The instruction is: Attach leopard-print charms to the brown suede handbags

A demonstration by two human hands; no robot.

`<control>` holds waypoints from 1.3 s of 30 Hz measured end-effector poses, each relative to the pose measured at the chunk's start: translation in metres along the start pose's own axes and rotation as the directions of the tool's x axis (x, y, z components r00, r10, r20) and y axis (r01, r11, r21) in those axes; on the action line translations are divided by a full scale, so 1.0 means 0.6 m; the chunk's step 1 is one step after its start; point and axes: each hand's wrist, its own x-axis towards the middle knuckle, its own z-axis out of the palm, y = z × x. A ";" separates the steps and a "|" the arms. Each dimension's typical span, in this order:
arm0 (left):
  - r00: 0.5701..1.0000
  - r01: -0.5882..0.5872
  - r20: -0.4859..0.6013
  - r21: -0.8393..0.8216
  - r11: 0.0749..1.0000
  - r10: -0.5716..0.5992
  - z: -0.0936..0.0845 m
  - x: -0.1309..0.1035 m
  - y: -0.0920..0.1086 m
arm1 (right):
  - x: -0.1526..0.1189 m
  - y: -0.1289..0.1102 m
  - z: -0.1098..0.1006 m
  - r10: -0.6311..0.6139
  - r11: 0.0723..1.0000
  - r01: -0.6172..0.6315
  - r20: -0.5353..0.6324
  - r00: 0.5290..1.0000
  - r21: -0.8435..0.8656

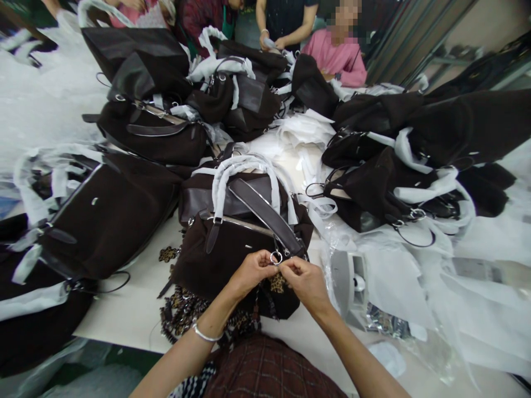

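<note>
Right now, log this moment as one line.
left hand: pinches metal ring | right hand: on ring | dark brown handbag beneath | table

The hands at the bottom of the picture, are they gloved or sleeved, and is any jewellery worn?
Both are bare, with no gloves and no sleeves over the forearms. The left hand has a thin silver bangle on its wrist. The right hand shows no ring, watch or band.

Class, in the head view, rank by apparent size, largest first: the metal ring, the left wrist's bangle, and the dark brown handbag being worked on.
1. dark brown handbag
2. bangle
3. metal ring, pinched between left hand and right hand

The bangle lies nearer the camera, which enlarges it.
</note>
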 end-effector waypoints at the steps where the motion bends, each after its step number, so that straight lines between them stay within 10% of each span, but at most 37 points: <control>1: 1.000 -0.006 -0.004 0.016 1.000 0.006 -0.001 0.001 0.000 | 0.002 -0.001 -0.001 0.007 1.000 -0.007 0.017 1.000 -0.001; 11: 0.998 0.062 0.021 0.003 0.998 -0.062 -0.021 -0.012 0.008 | 0.005 0.000 -0.009 0.131 0.980 -0.148 0.127 0.983 0.131; 32: 0.999 0.036 0.009 0.056 0.998 -0.037 -0.021 -0.006 0.000 | -0.003 0.000 0.003 -0.173 0.968 0.177 0.035 0.984 -0.180; 39: 0.998 0.030 0.043 0.098 0.995 -0.035 -0.014 0.005 -0.026 | 0.002 0.033 0.015 0.052 0.996 -0.057 0.065 0.997 0.073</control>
